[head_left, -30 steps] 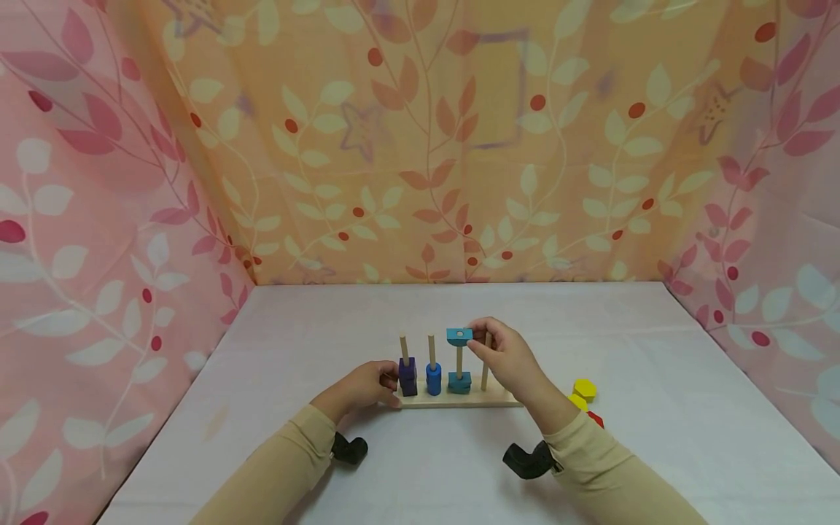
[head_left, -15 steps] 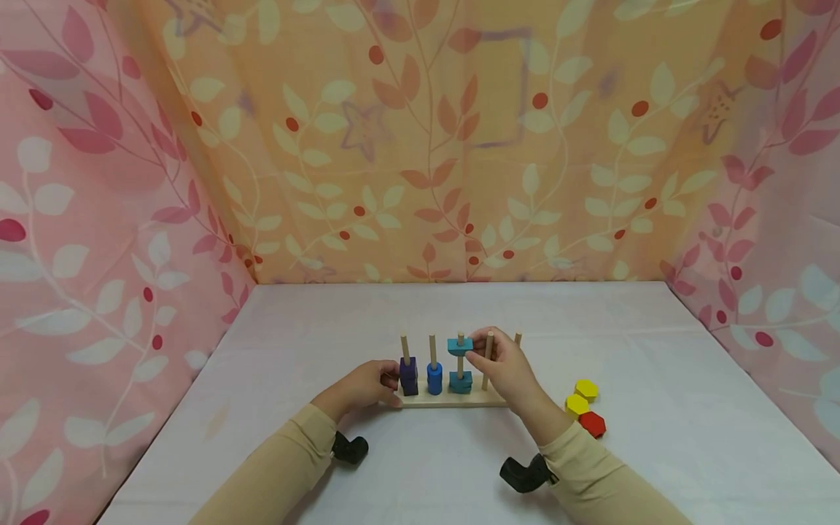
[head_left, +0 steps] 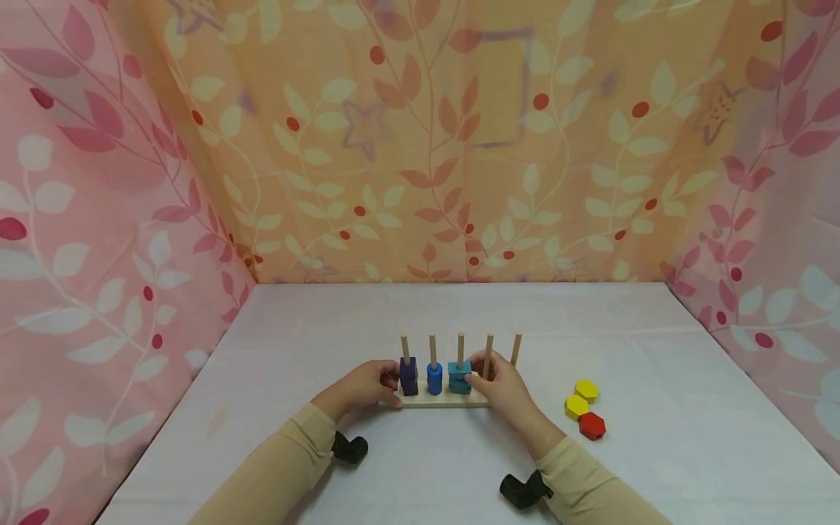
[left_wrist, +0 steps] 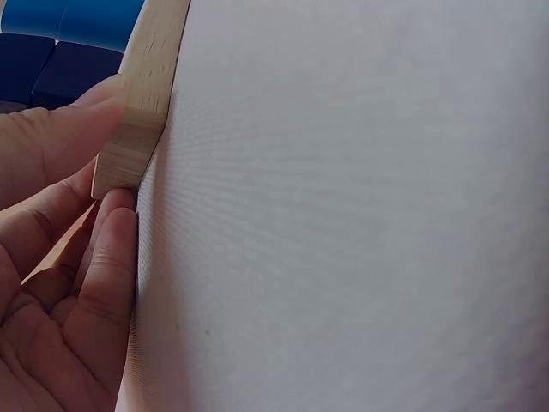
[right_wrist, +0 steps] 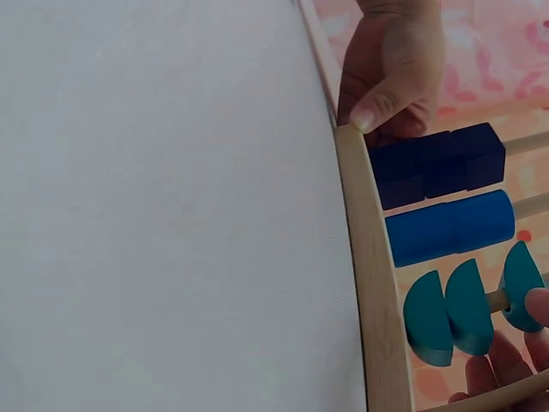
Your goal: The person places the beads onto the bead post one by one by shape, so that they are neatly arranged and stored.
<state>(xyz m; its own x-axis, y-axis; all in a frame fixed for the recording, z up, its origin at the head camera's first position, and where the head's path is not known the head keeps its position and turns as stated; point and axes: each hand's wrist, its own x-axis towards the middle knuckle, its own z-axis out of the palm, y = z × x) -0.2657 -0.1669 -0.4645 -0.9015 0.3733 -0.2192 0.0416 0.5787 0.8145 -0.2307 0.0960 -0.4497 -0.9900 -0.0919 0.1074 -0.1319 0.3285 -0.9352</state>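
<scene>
A wooden peg stacker (head_left: pixel 446 402) with several upright pegs stands in front of me. Its left end is pinched between thumb and fingers of my left hand (head_left: pixel 367 383); the left wrist view shows the grip on the base's corner. Purple blocks (head_left: pixel 408 376) fill the lower part of the first peg, and blue cylinders (head_left: pixel 434 379) the second. On the third peg, my right hand (head_left: pixel 507 388) pinches a teal half-round block (right_wrist: pixel 520 292). In the right wrist view a short gap parts it from two like teal blocks (right_wrist: pixel 469 307) against the base.
Two yellow hexagonal blocks (head_left: pixel 577 407) and a red hexagonal block (head_left: pixel 592 426) lie on the white table right of the stacker. The two rightmost pegs (head_left: pixel 517 348) hold no visible block. Black devices (head_left: pixel 525 490) sit at both wrists. Patterned cloth (head_left: pixel 420 146) encloses the table.
My right hand has lowered the teal half-round block from the top of the third peg down close to the two below. The left hand has stayed on the base.
</scene>
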